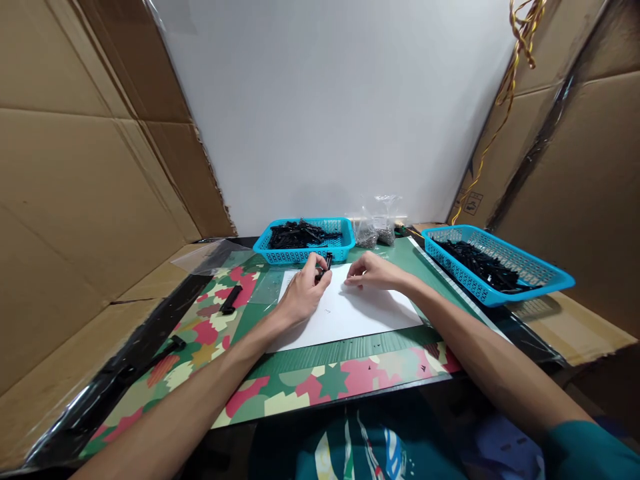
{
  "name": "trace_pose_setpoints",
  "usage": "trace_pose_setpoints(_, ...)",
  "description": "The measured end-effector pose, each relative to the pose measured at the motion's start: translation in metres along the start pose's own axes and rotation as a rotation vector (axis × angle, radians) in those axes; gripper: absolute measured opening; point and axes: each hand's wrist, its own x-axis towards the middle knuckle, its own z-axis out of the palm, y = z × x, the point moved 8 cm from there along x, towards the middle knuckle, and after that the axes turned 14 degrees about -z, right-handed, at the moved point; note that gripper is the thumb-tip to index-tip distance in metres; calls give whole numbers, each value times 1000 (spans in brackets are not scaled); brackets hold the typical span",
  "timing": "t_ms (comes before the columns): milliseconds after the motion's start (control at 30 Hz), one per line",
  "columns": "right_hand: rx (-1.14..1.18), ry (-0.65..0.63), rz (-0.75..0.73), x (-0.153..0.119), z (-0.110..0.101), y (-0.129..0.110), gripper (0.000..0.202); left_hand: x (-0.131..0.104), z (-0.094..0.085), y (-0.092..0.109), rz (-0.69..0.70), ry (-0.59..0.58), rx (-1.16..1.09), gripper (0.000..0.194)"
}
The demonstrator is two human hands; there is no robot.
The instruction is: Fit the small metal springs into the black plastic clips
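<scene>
My left hand [306,288] grips a small black plastic part [329,261] between thumb and fingers, holding it upright above a white sheet of paper [370,310]. To its right, my right hand [371,272] hovers low over the same sheet with thumb and fingertips drawn together; whatever they hold, if anything, is too small to make out. A tiny piece [327,311] lies on the paper between my forearms. Two black plastic parts lie to the left on the patterned mat: a short one [231,299] and another [176,343] nearer the edge.
Behind my hands stands a blue basket [304,256] heaped with black parts; a second blue basket [500,297] of black pieces is at the right. Clear bags of small metal bits [376,233] sit at the back. Cardboard walls [90,167] flank the table, and a twisted yellow wire [510,87] hangs right.
</scene>
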Motion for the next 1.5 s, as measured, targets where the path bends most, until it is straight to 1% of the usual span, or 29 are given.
trace_pose_setpoints(133,30,19,-32,0,-4,-4,12,1,5,-2,14,-33,-37,20)
trace_pose_setpoints(267,-16,25,-67,0,-6,-7,17,2,5,-4,4,-40,-77,20)
trace_pose_setpoints(367,21,132,-44,-1,-11,-7,20,2,2,-3,-3,-36,-99,20)
trace_pose_setpoints(400,58,179,-33,-2,-13,-7,24,2,3,-2,-1,-49,-108,20)
trace_pose_setpoints(467,164,246,-19,-2,-13,-6,40,0,5,2,17,-100,-130,20)
trace_pose_setpoints(500,220,259,-23,-2,-12,-6,48,-2,7,3,30,-131,-139,20)
trace_pose_setpoints(533,266,264,-36,0,-11,-6,51,-3,9,5,45,-157,-144,20)
trace_pose_setpoints(567,300,267,-59,1,-11,-8,49,-3,11,6,58,-179,-145,20)
trace_pose_setpoints(633,331,286,-121,4,-13,-12,38,-3,14,7,76,-207,-136,19)
trace_pose_setpoints(700,358,334,-172,6,-19,-14,32,0,15,7,94,-220,-115,18)
trace_pose_setpoints(733,378,343,-169,7,-20,-13,33,1,14,7,116,-207,-96,19)
trace_pose_setpoints(800,424,374,-110,8,-23,-8,38,4,10,9,152,-163,-53,22)
trace_pose_setpoints(867,456,414,-37,7,-27,-3,43,5,6,9,151,-148,-34,26)
trace_pose_setpoints(933,449,463,18,3,-34,0,44,5,3,10,134,-140,-30,32)
trace_pose_setpoints(1000,332,530,33,-2,-47,0,38,4,-1,10,127,-116,-25,37)
trace_pose_setpoints(1033,211,570,28,-7,-56,-2,33,4,-2,10,133,-100,-17,37)
trace_pose_setpoints(1100,-162,626,6,-16,-78,-11,21,5,-5,9,148,-73,26,34)
trace_pose_setpoints(1133,-368,634,22,-21,-87,-15,17,5,-6,9,158,-64,62,31)
trace_pose_setpoints(1167,-539,617,54,-25,-95,-17,18,6,-8,8,170,-55,105,28)
trace_pose_setpoints(1233,-765,601,184,-36,-112,-13,23,6,-13,7,191,-37,205,25)
trace_pose_setpoints(1333,-930,683,441,-67,-144,1,32,3,-17,9,244,-57,361,25)
trace_pose_setpoints(1400,-967,728,613,-90,-161,14,35,-1,-17,12,294,-92,431,24)
trace_pose_setpoints(1433,-962,717,687,-100,-166,23,35,-3,-17,13,316,-107,447,23)
trace_pose_setpoints(1500,-912,649,802,-114,-170,42,33,-5,-15,14,341,-123,453,22)
